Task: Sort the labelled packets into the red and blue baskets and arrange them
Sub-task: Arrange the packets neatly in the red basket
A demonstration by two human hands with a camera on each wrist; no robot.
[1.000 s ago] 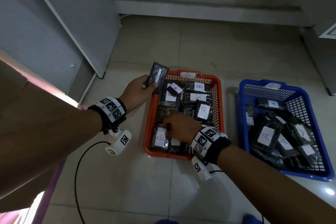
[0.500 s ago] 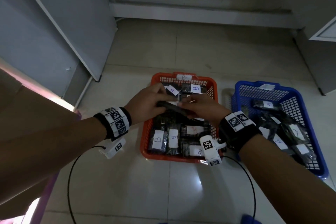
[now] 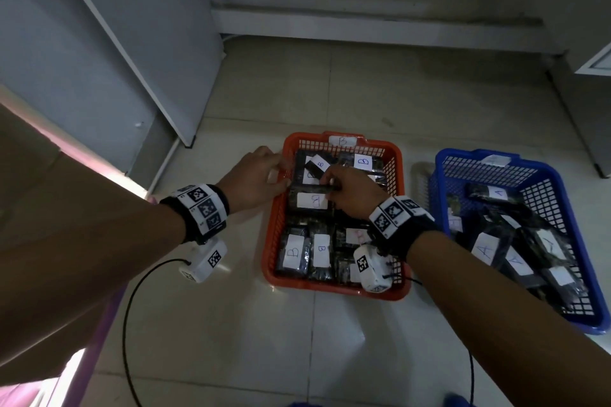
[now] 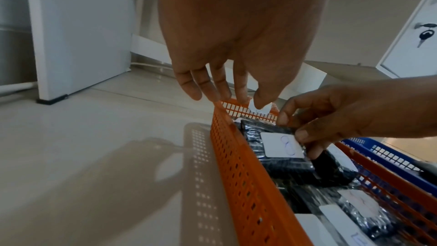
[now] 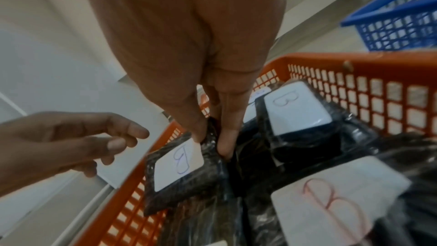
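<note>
Pale floor tiles (image 3: 231, 324) carry both baskets, head view: red basket (image 3: 274, 228) centre, blue basket (image 3: 591, 274) just to its right, grey cabinet (image 3: 99, 43) at left. Right hand (image 3: 350, 192) pinches a B packet (image 3: 310, 200) at the red basket's left side, over other B packets. Left hand (image 3: 254, 178) sits over the left rim, holding nothing. A packets (image 3: 486, 248) lie in the blue basket.

Left wrist view: left hand (image 4: 236, 35) fingers relaxed, loosely spread, above the basket's far corner.

Right wrist view: right hand (image 5: 189, 44) thumb and finger clamp the B packet (image 5: 179, 171) at its edge, tilted against the basket wall.
</note>
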